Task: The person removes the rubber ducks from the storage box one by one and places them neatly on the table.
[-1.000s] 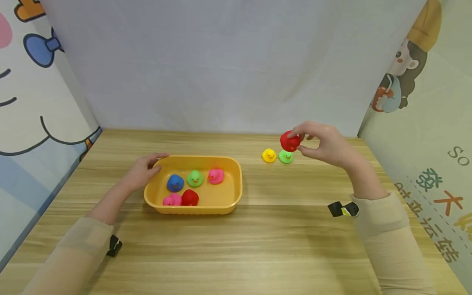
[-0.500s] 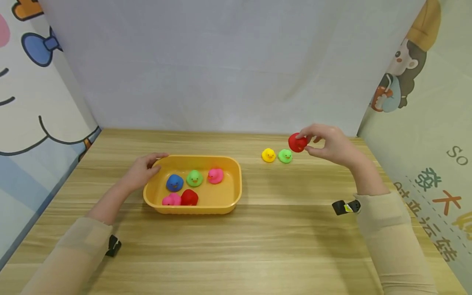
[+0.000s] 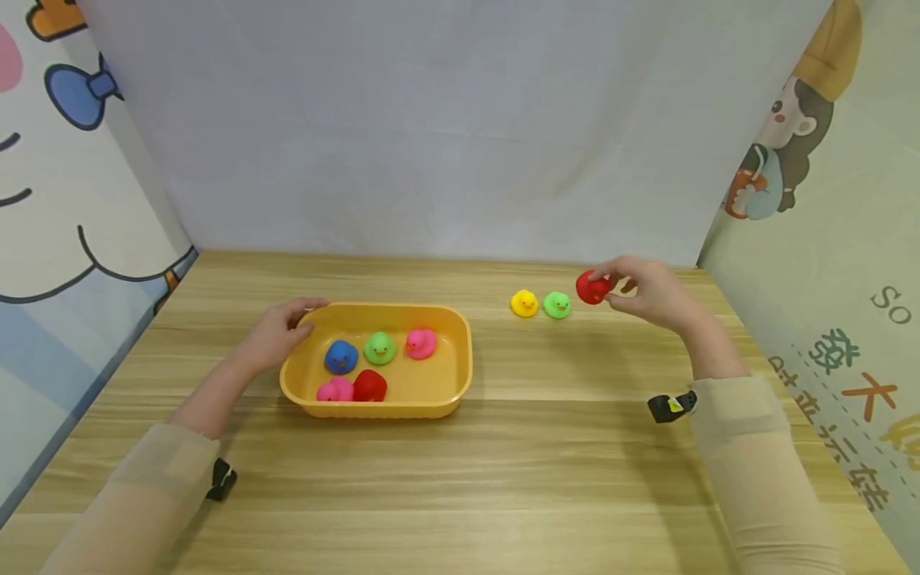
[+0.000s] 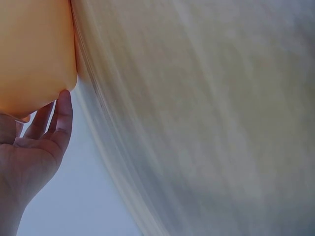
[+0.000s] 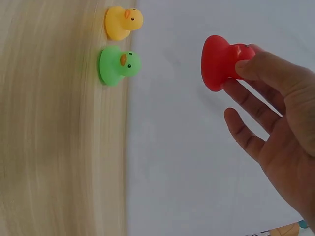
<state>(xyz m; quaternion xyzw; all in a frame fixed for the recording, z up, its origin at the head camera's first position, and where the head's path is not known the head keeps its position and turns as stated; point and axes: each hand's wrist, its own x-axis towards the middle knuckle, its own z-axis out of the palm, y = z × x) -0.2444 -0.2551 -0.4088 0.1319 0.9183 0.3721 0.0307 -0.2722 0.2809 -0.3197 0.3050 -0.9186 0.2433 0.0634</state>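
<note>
A red rubber duck [image 3: 591,287] is pinched between the thumb and fingers of my right hand [image 3: 650,295]. The right wrist view shows the red duck [image 5: 216,63] held by its head, above the table, its base turned away from the palm. Left of it, a green duck [image 3: 557,305] and a yellow duck [image 3: 524,303] sit side by side on the table. My left hand [image 3: 276,334] grips the left end of an orange-yellow plastic basket [image 3: 388,410], thumb over the rim. In the left wrist view, that hand's fingertips [image 4: 65,98] touch the basket's outer wall [image 4: 39,54].
Inside the basket are a blue duck [image 3: 341,357], a green duck [image 3: 379,348], two pink ducks, one at the right [image 3: 421,343], and a red duck [image 3: 370,386]. A pale cloth wall [image 3: 446,160] rises behind the wooden table [image 3: 460,495]; printed panels flank it.
My right hand has moved to the right and slightly down with the red duck, from over the green duck to beside it. The left hand and basket have stayed in place.
</note>
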